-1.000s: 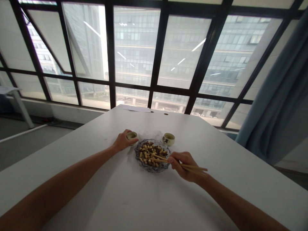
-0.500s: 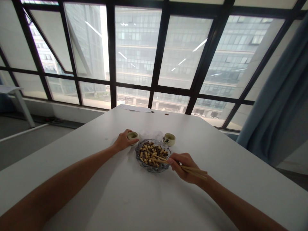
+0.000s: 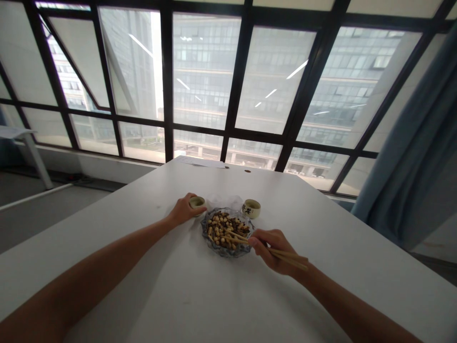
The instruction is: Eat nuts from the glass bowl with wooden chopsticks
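Observation:
My left hand (image 3: 183,209) is wrapped round a small pale green cup (image 3: 197,203) standing at the left of a glass bowl (image 3: 228,253). The bowl has a wavy rim and holds a mix of peanuts (image 3: 216,227) and darker pieces that look like sunflower seeds. In my right hand (image 3: 273,248), closed at the bowl's right side, is a pair of wooden chopsticks (image 3: 291,257). Their tips rest among the peanuts; whether they pinch one I cannot tell. A second cup (image 3: 251,209), with dark lettering, stands behind the bowl on the right.
Two clear, see-through items (image 3: 224,202) sit behind the bowl, between the cups. Papers (image 3: 202,162) lie at the far end of the white table (image 3: 171,295). Beyond it are large windows, and a blue curtain (image 3: 410,157) hangs at the right.
The chopstick tips stay among the peanuts with only a slight shift of my right hand. My left hand keeps its hold on the cup. The whole view has drifted slightly.

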